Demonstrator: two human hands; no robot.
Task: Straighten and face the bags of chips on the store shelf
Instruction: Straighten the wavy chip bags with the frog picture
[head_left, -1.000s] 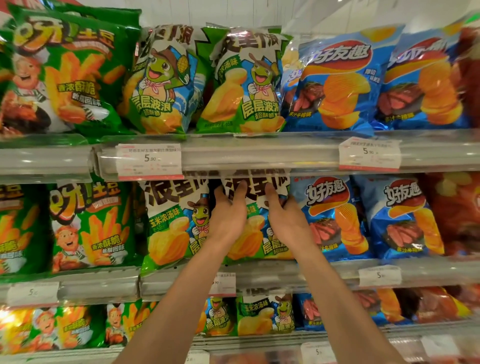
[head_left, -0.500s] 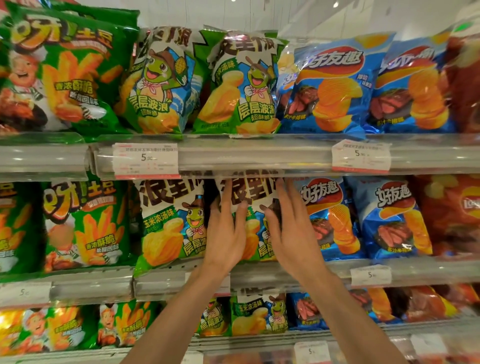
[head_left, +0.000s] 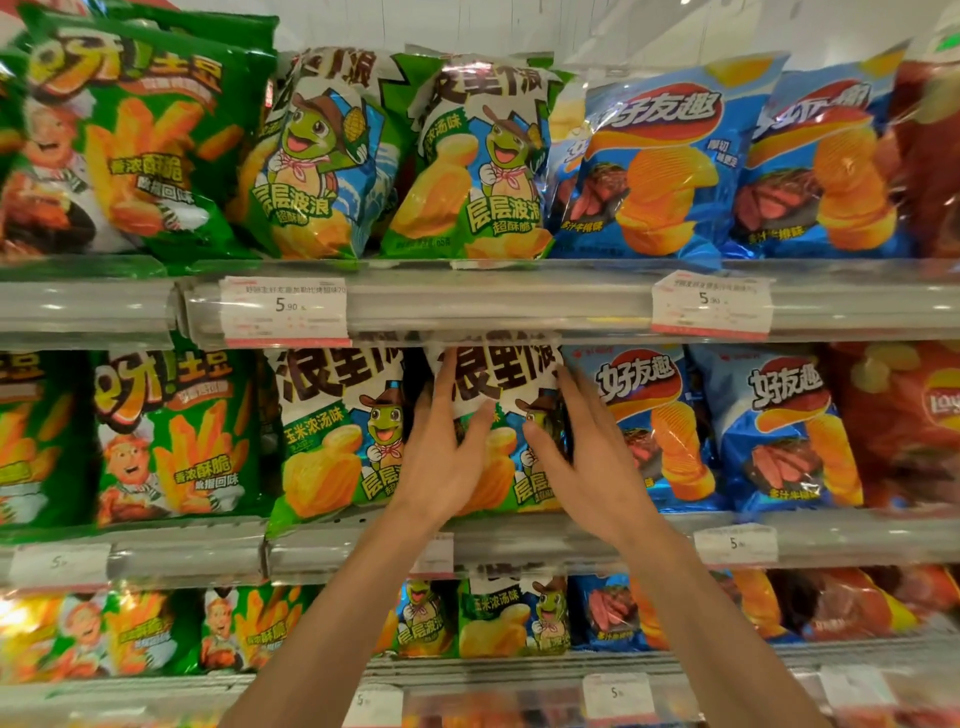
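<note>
Chip bags fill three shelves in the head view, and the one being faced is the green-and-white corn bag on the middle shelf, second of its kind from the left, standing upright under the price rail of the shelf above. Its long axis runs straight up and down, its top edge tucked just below that rail. To its left stands a matching corn bag; to its right, touching or nearly so, a blue ridged-chip bag.

Both hands are on this bag. The left hand lies flat against the bag's left half, fingers straight and spread, pointing up toward the rail, thumb splayed to the right across the front. The right hand lies on the bag's right edge, fingers straight and slightly apart, the thumb reaching left over the printed face; the fingertips seem to slip into the seam between this bag and the blue one, though how deep they go I cannot tell. Neither hand curls round anything; both press with open palms.

So the bag sits directly ahead of and between the two hands, which flank its vertical axis about evenly. I judge the next move to be a squeeze-and-square from both sides, neither hand clearly leading.
</note>
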